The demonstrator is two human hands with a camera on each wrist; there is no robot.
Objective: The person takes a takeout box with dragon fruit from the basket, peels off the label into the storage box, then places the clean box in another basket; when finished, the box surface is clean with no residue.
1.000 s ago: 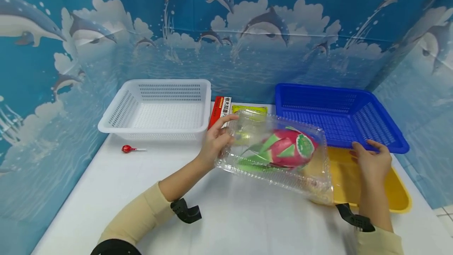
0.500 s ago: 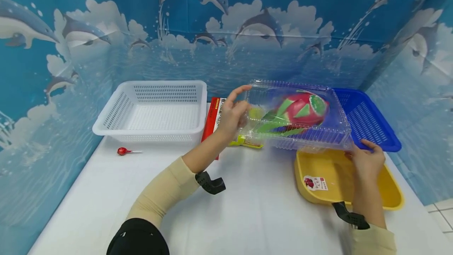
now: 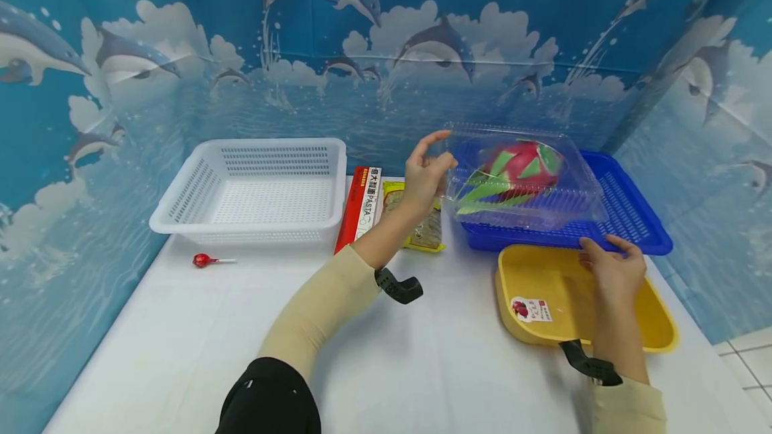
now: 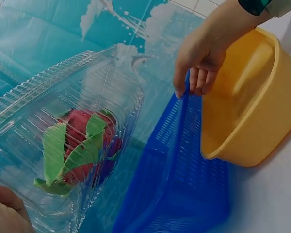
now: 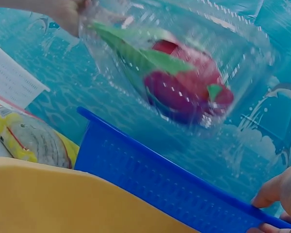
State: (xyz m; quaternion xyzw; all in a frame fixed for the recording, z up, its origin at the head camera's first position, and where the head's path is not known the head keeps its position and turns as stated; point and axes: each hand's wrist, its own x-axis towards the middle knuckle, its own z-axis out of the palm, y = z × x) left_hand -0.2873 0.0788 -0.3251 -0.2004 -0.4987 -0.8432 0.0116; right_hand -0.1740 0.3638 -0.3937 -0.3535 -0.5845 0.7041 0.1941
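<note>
My left hand (image 3: 425, 169) grips the left end of a clear plastic box (image 3: 582, 186), raised over the blue basket (image 3: 633, 209). Through the plastic shows a red dragon fruit (image 3: 525, 166) with long green scales, lying inside. In the left wrist view the box (image 4: 106, 73) is tilted, and part of my left hand (image 4: 7, 211) appears at its edge. My right hand (image 3: 615, 276) pinches the near rim of the blue basket; in the left wrist view the fingers of my right hand (image 4: 201, 60) curl over that rim. Much of the basket's inside is hidden behind the box.
A yellow tub (image 3: 519, 340) with a sticker (image 3: 531, 309) stands in front of the blue basket, under my right forearm. Left of centre are a red pasta box (image 3: 356, 206), a yellow packet (image 3: 425, 236), a white basket (image 3: 253, 226) and a red lollipop (image 3: 202, 260).
My left hand has carried the clear box up, away and to the right, from partly over the yellow tub to over the blue basket. My right hand has stayed by the basket's near rim.
</note>
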